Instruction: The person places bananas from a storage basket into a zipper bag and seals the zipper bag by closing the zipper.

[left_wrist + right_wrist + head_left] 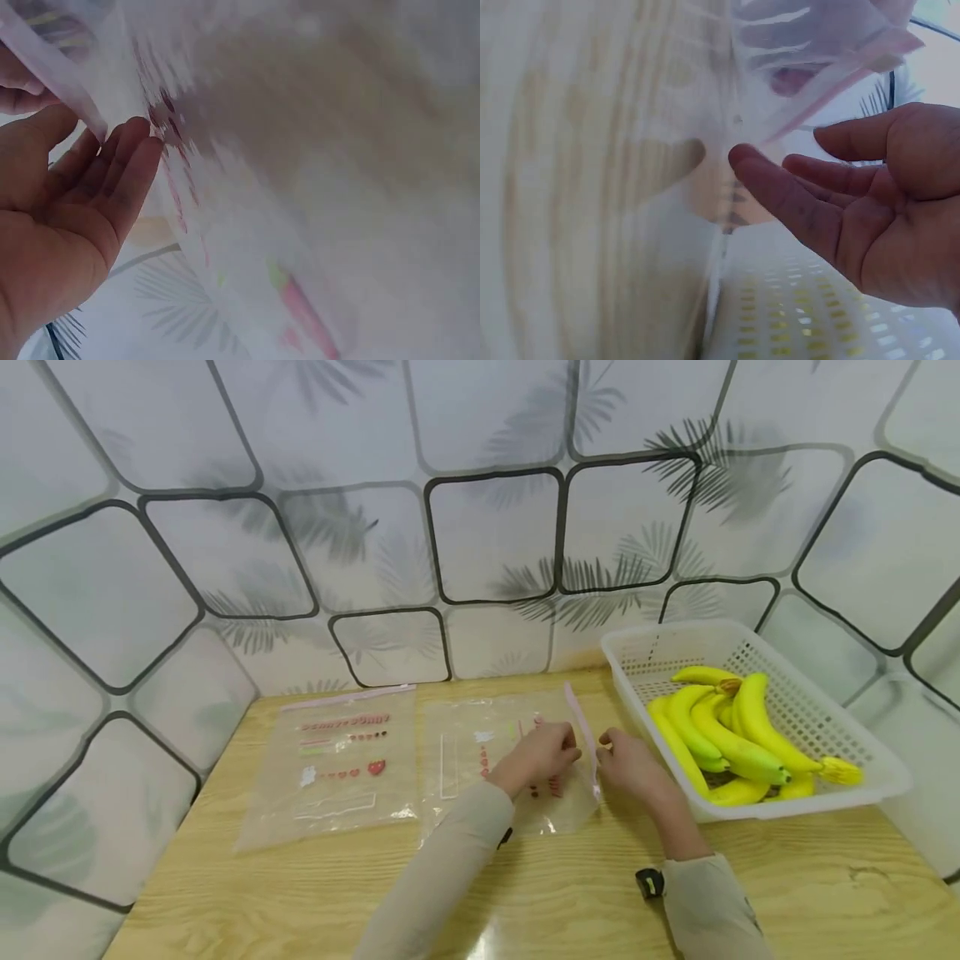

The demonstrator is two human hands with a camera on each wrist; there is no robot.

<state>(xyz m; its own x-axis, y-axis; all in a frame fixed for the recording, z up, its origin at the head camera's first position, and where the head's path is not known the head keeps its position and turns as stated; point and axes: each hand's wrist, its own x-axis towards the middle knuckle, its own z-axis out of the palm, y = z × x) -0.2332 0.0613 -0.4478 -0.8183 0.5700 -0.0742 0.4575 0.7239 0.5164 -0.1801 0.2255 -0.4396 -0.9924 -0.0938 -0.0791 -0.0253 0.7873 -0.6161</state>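
Near the middle of the table, a clear zip bag [465, 810] with red printing lies flat, its pink zip edge [583, 727] to the right. My left hand [536, 756] reaches over the bag, beside that edge. In the left wrist view its fingertips [142, 139] meet the printed film, with the thumb apart from them and the pink edge hanging close by. My right hand [637, 768] is on the other side of the zip edge. The right wrist view shows its thumb and fingers [780, 191] spread apart, with nothing between them, just below the pink edge.
Another clear printed bag [345, 802] lies flat at the left, its pink edge toward the wall [495, 543]. At the right stands a white perforated basket [862, 735] holding several yellow bananas [765, 727]. The wooden table [247, 902] ends at the patterned wall.
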